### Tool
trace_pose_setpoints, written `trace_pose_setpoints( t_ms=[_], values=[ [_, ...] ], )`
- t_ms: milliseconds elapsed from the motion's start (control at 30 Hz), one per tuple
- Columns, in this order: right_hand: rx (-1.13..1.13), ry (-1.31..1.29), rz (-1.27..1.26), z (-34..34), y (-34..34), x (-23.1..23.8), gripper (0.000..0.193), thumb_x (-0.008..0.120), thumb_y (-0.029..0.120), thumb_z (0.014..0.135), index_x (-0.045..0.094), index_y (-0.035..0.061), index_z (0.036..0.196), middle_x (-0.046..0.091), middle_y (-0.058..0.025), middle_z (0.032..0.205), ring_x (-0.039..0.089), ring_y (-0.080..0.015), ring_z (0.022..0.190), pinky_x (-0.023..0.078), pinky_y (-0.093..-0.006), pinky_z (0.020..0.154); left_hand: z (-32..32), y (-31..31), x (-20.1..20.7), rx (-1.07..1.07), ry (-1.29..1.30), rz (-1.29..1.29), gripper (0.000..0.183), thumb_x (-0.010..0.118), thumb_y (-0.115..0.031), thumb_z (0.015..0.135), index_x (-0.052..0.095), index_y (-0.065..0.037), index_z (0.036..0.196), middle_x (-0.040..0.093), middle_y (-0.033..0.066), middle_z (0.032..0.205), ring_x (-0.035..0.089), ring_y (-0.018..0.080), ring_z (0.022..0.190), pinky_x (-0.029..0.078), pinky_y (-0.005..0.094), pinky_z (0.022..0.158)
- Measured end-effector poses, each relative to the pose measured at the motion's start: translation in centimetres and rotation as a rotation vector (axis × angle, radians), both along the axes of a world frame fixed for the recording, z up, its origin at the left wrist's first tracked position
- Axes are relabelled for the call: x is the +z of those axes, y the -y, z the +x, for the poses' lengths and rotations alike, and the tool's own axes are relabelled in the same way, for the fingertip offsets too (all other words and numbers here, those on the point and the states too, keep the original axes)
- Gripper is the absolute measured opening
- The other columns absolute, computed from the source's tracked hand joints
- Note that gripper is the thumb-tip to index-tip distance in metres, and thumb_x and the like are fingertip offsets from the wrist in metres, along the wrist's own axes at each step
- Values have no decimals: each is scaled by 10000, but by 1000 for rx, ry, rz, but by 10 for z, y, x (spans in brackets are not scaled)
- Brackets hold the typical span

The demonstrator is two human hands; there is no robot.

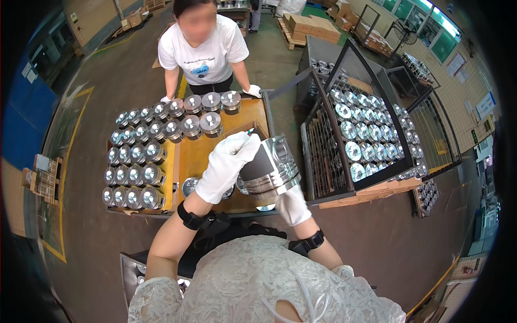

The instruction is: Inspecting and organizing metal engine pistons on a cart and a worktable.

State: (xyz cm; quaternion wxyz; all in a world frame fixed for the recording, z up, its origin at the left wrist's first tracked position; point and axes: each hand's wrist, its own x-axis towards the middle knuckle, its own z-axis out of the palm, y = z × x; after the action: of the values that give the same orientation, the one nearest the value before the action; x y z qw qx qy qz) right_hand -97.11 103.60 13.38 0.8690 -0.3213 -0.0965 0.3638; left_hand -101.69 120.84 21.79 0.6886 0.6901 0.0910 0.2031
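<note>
A large metal piston [269,167], with a dark grey skirt panel and shiny ring grooves, is tilted in front of me above the table's near right edge. My right hand [293,205], in a white glove, is closed on it from below and behind; the piston hides most of the fingers. Beside the skirt, my left hand [231,159], also white-gloved, has its fingers pinched together. A small dark and teal tip shows at those fingertips, too little to name. Under my left wrist, another piston [189,186] stands on the yellow-brown tabletop [196,156].
Rows of pistons [137,156] fill the table's left and far sides. Across it, a co-worker [202,54] leans with gloved hands on the edge. On the right stands a framed mesh rack [344,145] with many pistons. Cardboard boxes [312,27] lie on a pallet behind.
</note>
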Motion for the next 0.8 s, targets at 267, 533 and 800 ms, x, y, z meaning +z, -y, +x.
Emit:
trace_pose_setpoints(
  t_ms=[267, 533, 800],
  values=[
    [73, 4, 55, 4, 1, -13, 526, 582, 118, 907, 346, 1, 1362, 483, -172, 1326, 517, -315, 1194, 443, -436, 1016, -5, -7, -23, -80, 2, 8, 241, 539, -212, 959, 602, -9, 1072, 591, -26, 977, 496, 36, 895, 406, 208, 827],
    [-269, 475, -438, 10, -7, 53, 788, 554, -227, 710, 340, 20, 1427, 507, -91, 1333, 523, -152, 1155, 412, -273, 999, -13, 6, -56, -329, 126, -981, 385, 405, -153, 971, 418, 24, 1312, 536, 133, 1236, 536, 212, 1143, 420, 323, 1000],
    [-531, 1195, -718, -16, -19, 69, 809, 694, -109, 625, 421, 20, 1375, 641, -125, 1101, 606, -253, 1007, 491, -320, 878, -9, -11, -133, -469, 216, -1259, 390, 334, -306, 1013, 454, -44, 1274, 564, 106, 1232, 573, 237, 1107, 477, 405, 969]
  ],
)
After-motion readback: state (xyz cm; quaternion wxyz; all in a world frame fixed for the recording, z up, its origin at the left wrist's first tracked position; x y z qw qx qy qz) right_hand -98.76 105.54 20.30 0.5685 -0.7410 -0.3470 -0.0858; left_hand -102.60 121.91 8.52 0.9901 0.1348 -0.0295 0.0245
